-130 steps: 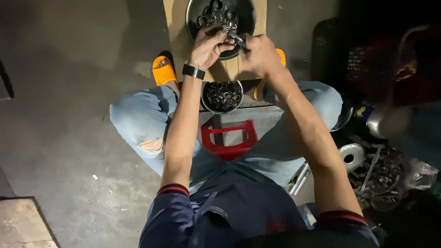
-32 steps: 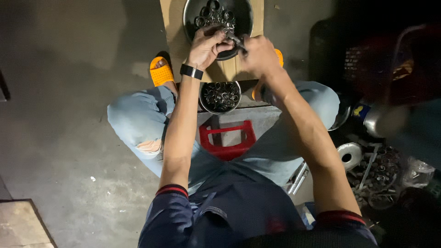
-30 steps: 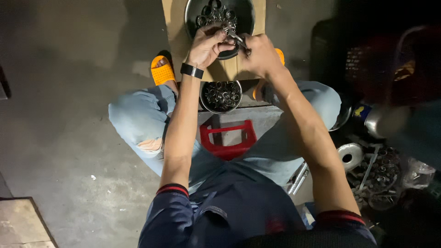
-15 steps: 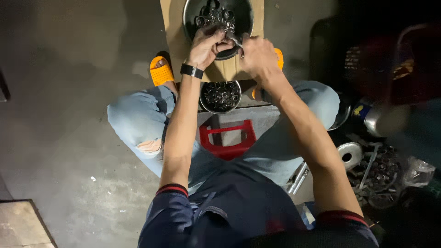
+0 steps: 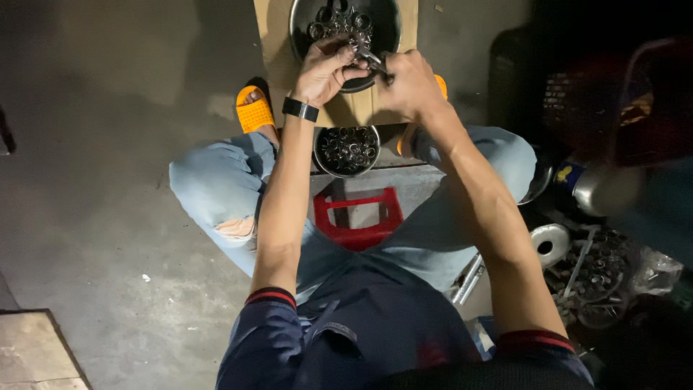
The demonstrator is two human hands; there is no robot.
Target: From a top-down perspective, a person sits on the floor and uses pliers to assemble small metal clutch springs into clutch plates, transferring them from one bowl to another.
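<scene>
Head view: my left hand (image 5: 326, 71) and right hand (image 5: 408, 83) pinch small metal part (image 5: 369, 59) between fingertips, over dark pan (image 5: 382, 22) of rings. Fitting step, I judge. Next needs steady alignment. Small bowl (image 5: 347, 151) near knees.

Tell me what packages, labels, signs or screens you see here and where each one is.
Can: right of the right knee, lying on its side, blue with a yellow label patch.
Clear plastic bag: far right on the floor, crumpled.
Wristwatch: on the left wrist, black band; no screen visible.
</scene>
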